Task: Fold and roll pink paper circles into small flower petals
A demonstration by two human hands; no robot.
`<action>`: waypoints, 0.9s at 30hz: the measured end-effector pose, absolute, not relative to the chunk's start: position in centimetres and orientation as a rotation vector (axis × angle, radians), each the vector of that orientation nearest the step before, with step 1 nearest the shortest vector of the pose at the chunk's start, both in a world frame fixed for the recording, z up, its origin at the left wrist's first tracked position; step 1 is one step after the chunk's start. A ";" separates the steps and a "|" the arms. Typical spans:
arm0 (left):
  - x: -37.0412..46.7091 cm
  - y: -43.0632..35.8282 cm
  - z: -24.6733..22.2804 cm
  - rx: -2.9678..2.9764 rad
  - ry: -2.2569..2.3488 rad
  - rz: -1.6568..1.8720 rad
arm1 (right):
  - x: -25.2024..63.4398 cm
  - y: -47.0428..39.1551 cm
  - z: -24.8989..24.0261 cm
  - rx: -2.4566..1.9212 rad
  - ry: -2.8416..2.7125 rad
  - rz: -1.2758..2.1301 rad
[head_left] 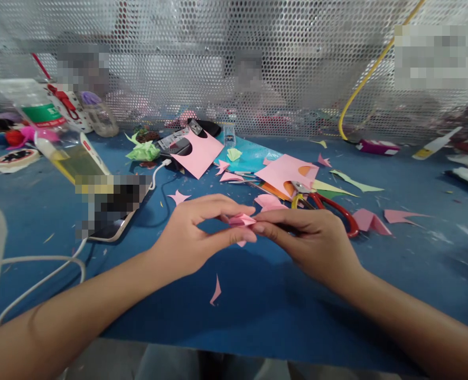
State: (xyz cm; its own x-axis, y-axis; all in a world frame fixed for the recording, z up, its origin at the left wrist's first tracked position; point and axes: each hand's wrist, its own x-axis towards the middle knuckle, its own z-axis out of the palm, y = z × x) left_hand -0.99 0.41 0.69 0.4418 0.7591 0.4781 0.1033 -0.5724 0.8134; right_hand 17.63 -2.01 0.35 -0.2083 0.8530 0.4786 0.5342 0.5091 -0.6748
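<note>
Between both hands is a small piece of folded pink paper (242, 219), raised over the blue table (281, 306). My left hand (196, 229) pinches it between thumb and fingers from the left. From the right, my right hand (313, 237) grips its tip with thumb and forefinger. Just beyond my right hand lie scissors (337, 208) with red and yellow handles, partly hidden by it. Pink sheets with round cut-outs (200, 153) lie behind the hands. A thin pink scrap (216, 290) rests on the table nearer to me.
At left, a phone (117, 211) is propped up with a white cable (44, 287) trailing across the table. A plastic bottle (39, 105) stands behind it. Pink and green paper scraps (356, 181) are scattered at right. A perforated metal screen (297, 63) closes off the back.
</note>
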 end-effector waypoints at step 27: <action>-1.2 0.9 0.2 2.338 0.835 1.137 | 17.9 -2.1 0.1 -1.049 -2.020 0.290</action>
